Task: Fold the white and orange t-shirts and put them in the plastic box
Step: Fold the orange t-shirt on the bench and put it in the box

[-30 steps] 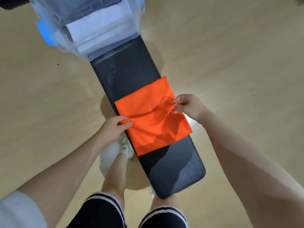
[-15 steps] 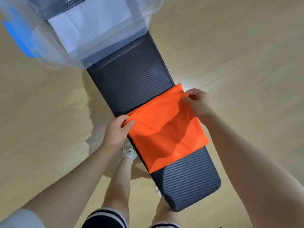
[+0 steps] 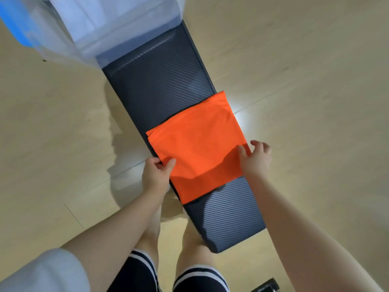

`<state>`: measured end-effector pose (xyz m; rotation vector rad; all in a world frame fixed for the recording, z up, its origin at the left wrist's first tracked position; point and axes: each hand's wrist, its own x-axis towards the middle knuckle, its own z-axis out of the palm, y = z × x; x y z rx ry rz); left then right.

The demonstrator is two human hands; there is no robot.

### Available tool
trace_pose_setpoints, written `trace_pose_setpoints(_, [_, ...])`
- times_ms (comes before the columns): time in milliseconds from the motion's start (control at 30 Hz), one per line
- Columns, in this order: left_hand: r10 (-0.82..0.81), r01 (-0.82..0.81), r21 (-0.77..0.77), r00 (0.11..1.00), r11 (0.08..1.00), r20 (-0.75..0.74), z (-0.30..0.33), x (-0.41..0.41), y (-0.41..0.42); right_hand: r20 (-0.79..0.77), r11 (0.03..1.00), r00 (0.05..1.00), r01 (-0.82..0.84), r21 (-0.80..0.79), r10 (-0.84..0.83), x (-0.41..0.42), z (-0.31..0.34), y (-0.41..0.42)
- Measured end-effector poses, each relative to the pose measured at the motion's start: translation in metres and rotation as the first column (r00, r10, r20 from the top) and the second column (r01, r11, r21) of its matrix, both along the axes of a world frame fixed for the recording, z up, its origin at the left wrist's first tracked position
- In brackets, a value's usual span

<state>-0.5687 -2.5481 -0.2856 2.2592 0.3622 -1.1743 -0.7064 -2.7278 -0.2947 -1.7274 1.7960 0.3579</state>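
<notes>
The orange t-shirt (image 3: 197,142) lies folded into a rough square across the dark padded bench (image 3: 160,81). My left hand (image 3: 156,173) pinches its near left edge, thumb on top and fingers underneath. My right hand (image 3: 255,160) is at its near right edge, thumb on the cloth and the other fingers spread beside it. At the bench's far end stands the clear plastic box (image 3: 69,45) with blue latches. Inside it lies the folded white t-shirt (image 3: 84,15).
Pale wooden floor (image 3: 305,81) surrounds the bench on both sides. My legs in dark striped shorts (image 3: 168,275) stand at the bench's near end. A small dark object (image 3: 266,286) lies on the floor at the bottom right.
The fold has been laid flat. Both hands have slid from the shirt's far corners back to its near side edges, and the shirt now lies smooth on the bench.
</notes>
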Motion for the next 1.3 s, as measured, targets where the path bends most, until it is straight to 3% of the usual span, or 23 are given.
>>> trace_pose_setpoints(67, [-0.007,0.009,0.039,0.999,0.999,-0.052,0.003,-0.029,-0.001,-0.028,0.990,0.994,0.103,0.099,-0.101,-0.025,0.000,0.006])
trace_pose_setpoints(133, [-0.009,0.018,0.092,0.995,0.996,-0.096,0.004,-0.054,-0.001,0.038,0.948,0.964,0.251,0.195,-0.263,-0.041,-0.001,0.009])
trace_pose_setpoints(267, [0.042,-0.026,0.146,0.993,0.989,-0.110,-0.001,-0.094,0.009,0.163,0.936,0.935,0.277,0.216,-0.315,-0.053,-0.007,0.009])
trace_pose_setpoints(367, [0.146,-0.140,0.067,0.984,0.988,-0.100,-0.001,-0.108,0.019,0.201,0.946,0.936,0.246,0.213,-0.289,-0.057,-0.013,0.009])
trace_pose_setpoints(500, [0.365,-0.389,-0.083,0.906,0.917,-0.213,0.019,-0.116,0.044,0.190,0.928,0.934,0.244,0.280,-0.303,-0.076,-0.003,0.017])
trace_pose_setpoints(633, [0.279,-0.302,-0.067,0.931,0.951,-0.237,0.052,-0.124,0.064,0.172,0.926,0.953,0.183,0.329,-0.249,-0.103,0.031,0.032])
trace_pose_setpoints(767, [0.269,-0.273,-0.035,0.959,0.961,-0.088,0.081,-0.123,0.072,0.197,0.910,0.948,0.158,0.383,-0.248,-0.114,0.058,0.041])
trace_pose_setpoints(1033, [0.071,-0.068,-0.267,0.997,0.961,0.003,0.087,-0.075,0.056,0.504,0.881,0.848,-0.102,0.461,-0.166,-0.067,0.075,0.004])
trace_pose_setpoints(1167, [-0.022,0.046,-0.238,0.995,0.970,0.101,0.067,-0.050,0.045,0.488,0.899,0.866,-0.297,0.323,0.110,-0.047,0.052,-0.014])
trace_pose_setpoints(1300, [0.013,0.020,-0.181,0.984,0.983,0.177,0.041,-0.029,0.029,0.429,0.935,0.885,-0.290,0.203,0.182,-0.025,0.029,-0.024])
